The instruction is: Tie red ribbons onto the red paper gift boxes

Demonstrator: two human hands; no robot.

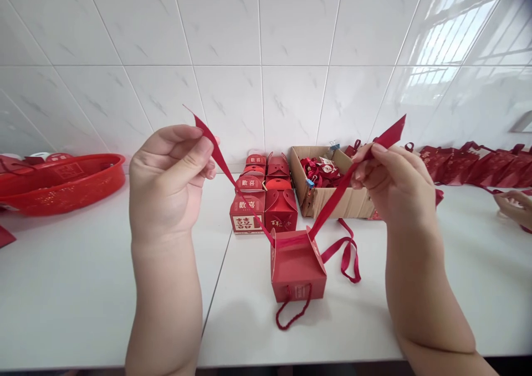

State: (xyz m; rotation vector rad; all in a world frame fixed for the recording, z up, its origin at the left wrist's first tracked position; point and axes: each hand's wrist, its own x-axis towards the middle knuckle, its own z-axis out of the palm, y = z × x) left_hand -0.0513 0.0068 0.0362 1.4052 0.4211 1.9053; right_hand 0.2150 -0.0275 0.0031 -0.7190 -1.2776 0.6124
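A small red gift box (297, 271) with a dark red cord handle (293, 316) stands on the table in front of me. A red ribbon (332, 204) passes through the top of the box, and its two ends rise apart in a V. My left hand (174, 171) pinches one end between thumb and fingers, up and to the left of the box. My right hand (386, 171) pinches the other end at about the same height on the right. Both ribbon tips stick out beyond my fingers. Another length of red ribbon (349, 254) lies loosely curled right of the box.
Behind the box stand several red gift boxes (248, 207) in rows. Beside them a cardboard box (336, 199) holds red ribbons. A red plastic basin (62, 185) is at the left. Red bags (477, 163) line the wall at right, near another person's hand (515, 207).
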